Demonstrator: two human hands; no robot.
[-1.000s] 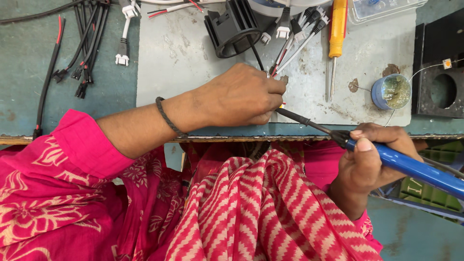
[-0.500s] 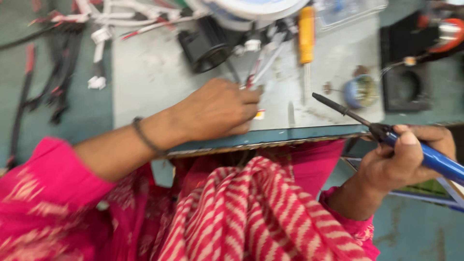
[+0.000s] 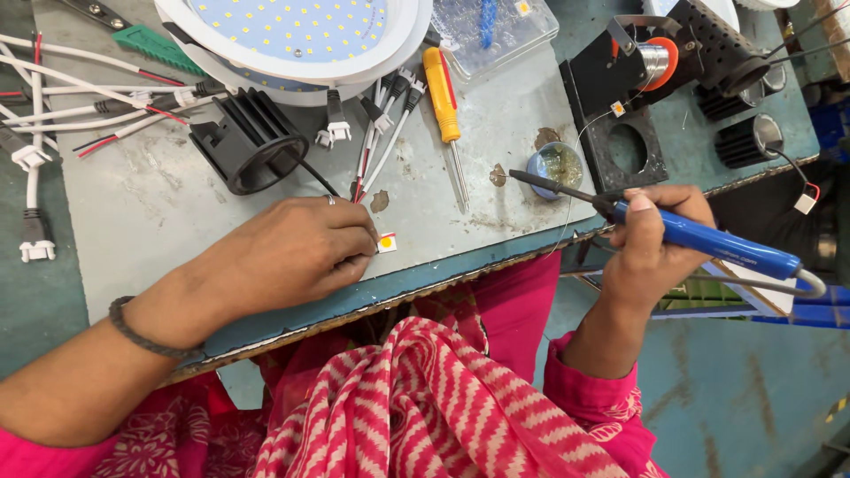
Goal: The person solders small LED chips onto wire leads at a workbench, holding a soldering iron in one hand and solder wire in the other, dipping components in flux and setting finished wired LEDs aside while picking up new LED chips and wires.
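Observation:
My left hand (image 3: 288,252) rests on the grey work mat (image 3: 150,212), fingertips pinching a small white square chip with a yellow centre (image 3: 386,242) and the ends of red and white wires (image 3: 359,186). My right hand (image 3: 651,248) grips a blue-handled soldering iron (image 3: 699,239). Its dark tip (image 3: 531,180) reaches left to a small round blue tin of flux (image 3: 556,165), well to the right of the chip.
A black finned heat sink (image 3: 252,146), a round white LED light panel (image 3: 292,31), a yellow-handled screwdriver (image 3: 443,88), white-plug cables (image 3: 53,106), a clear plastic box (image 3: 496,31), a solder spool on a black stand (image 3: 651,57) and more black heat sinks (image 3: 753,137) lie around.
The camera view has shifted, showing more of the bench. The soldering iron has swung away from my left hand to the right, its tip now at the flux tin. My left hand stays put.

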